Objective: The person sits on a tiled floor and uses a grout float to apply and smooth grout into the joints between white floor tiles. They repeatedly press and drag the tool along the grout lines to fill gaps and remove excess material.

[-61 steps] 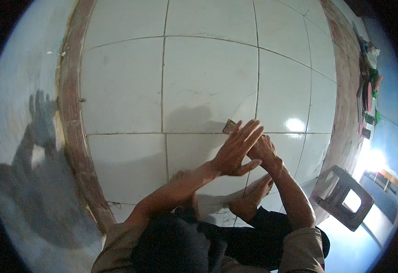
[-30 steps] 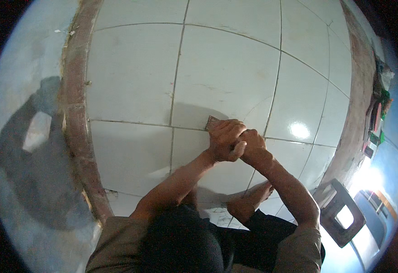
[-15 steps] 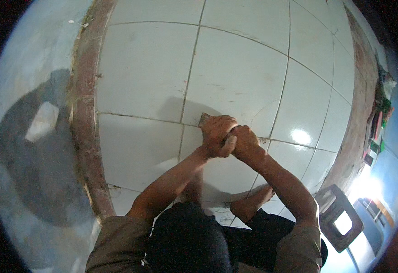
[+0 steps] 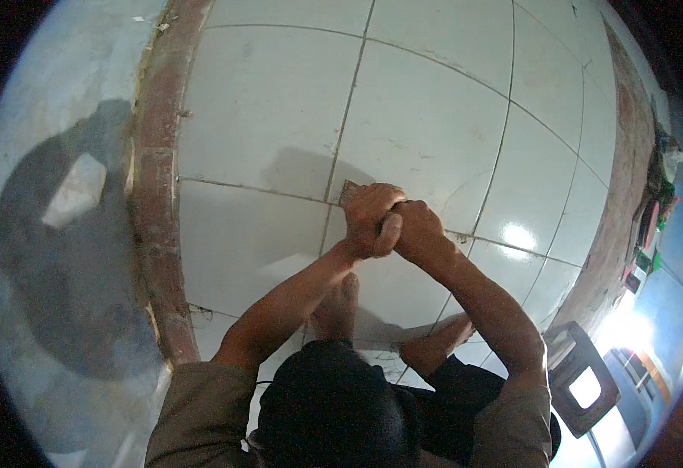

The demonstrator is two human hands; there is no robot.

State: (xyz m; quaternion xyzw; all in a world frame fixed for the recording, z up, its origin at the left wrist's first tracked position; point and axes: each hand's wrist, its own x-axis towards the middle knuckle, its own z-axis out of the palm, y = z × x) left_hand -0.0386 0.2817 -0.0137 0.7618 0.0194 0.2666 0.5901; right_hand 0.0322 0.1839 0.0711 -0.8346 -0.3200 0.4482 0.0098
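Both my hands are closed together, one against the other, low over the white tiled floor (image 4: 263,226). A small brown, flat-edged piece (image 4: 348,190) sticks out beyond the fingers of my left hand (image 4: 369,218). Most of it is hidden, so its kind cannot be made out. My right hand (image 4: 419,228) is closed tightly against the left, and whatever lies inside its grip is covered. The brown edge sits near a crossing of grout lines. Faint brown marks show on the tile ahead of the hands.
My bare feet (image 4: 338,308) are on the tiles behind the hands. A brown border (image 4: 156,187) and a stained blue wall (image 4: 45,304) run along the left. To the right stand a dark plastic stool (image 4: 605,398), a bright light and assorted items along the wall.
My joined hands have shifted slightly forward and left across the tiles, with the brown edge closer to the grout crossing. The view has shifted a little, and more of my left foot shows.
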